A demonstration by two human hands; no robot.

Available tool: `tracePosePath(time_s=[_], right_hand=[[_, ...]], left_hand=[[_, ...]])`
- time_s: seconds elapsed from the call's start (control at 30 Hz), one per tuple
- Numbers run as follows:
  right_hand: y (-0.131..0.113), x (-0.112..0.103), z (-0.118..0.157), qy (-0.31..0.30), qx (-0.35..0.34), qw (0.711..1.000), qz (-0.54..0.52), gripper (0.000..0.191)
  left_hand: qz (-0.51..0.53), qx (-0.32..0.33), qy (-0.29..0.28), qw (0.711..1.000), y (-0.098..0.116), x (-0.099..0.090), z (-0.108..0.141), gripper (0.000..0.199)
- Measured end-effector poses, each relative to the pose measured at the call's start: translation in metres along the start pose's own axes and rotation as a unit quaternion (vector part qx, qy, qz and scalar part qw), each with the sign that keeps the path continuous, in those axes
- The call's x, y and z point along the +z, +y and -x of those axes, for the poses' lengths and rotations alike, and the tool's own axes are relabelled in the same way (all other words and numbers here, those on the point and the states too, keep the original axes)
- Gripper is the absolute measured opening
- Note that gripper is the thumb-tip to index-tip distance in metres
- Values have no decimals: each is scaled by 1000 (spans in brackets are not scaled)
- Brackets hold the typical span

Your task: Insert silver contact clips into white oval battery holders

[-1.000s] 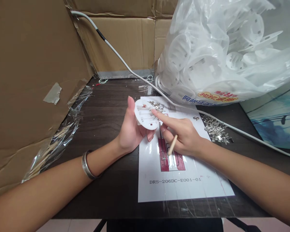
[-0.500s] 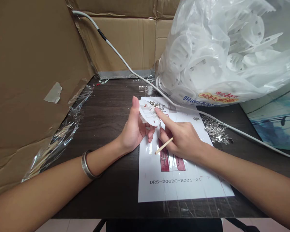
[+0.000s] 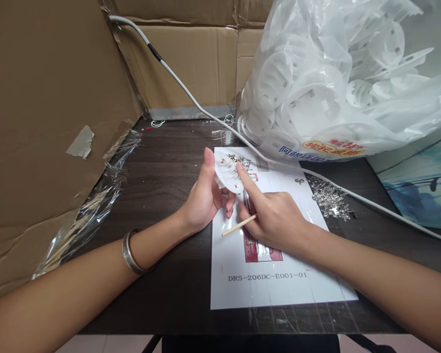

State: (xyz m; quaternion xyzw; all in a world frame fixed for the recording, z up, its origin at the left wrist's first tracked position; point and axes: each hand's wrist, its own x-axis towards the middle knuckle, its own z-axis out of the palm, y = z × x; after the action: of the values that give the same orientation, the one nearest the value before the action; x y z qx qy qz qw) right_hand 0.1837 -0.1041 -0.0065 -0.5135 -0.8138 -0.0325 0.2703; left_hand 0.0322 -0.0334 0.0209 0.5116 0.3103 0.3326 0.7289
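Observation:
A round white plastic disc (image 3: 227, 174) with slots is tilted in my left hand (image 3: 201, 196), thumb at its edge and fingers curled behind it. My right hand (image 3: 272, 211) holds a thin wooden stick (image 3: 238, 225) under its curled fingers, the stick's end pointing to the lower left. Its index finger reaches to the right part of the disc's face. Just behind the disc lies a small pile of metal clips (image 3: 242, 162) on a printed sheet (image 3: 235, 294). Whatever sits under the fingertip is hidden.
A large clear bag (image 3: 308, 108) full of white discs stands at the back right. More metal pieces (image 3: 330, 198) are heaped right of the sheet. A white cable (image 3: 191, 95) crosses the dark table (image 3: 150, 166). Cardboard (image 3: 51, 98) walls the left, with bagged sticks (image 3: 73, 228) beside it.
The wooden stick has swung lower and left as my right hand turned slightly. Its index finger stays at the disc. The disc and my left hand have shifted a little right.

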Motion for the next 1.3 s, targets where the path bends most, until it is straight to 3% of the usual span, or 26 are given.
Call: tracePosePath(time_s=[0.37, 0.73, 1.07, 1.2, 1.3], right_hand=[[0, 0, 1, 3, 2, 1000, 7, 67], [3, -4, -3, 96, -42, 994, -15, 49], [8, 0, -2, 119, -61, 988, -79, 40], [3, 0, -2, 147, -21, 974, -170, 37], [0, -1, -5, 151, 85, 938, -301, 30]], left_hand=[[3, -13, 4, 1000, 2, -1, 1, 85], [20, -23, 33, 999, 4, 1, 1, 85], [32, 2, -11, 999, 0, -5, 0, 76], [28, 22, -53, 998, -3, -7, 0, 74], [20, 24, -77, 997, -5, -9, 1, 75]])
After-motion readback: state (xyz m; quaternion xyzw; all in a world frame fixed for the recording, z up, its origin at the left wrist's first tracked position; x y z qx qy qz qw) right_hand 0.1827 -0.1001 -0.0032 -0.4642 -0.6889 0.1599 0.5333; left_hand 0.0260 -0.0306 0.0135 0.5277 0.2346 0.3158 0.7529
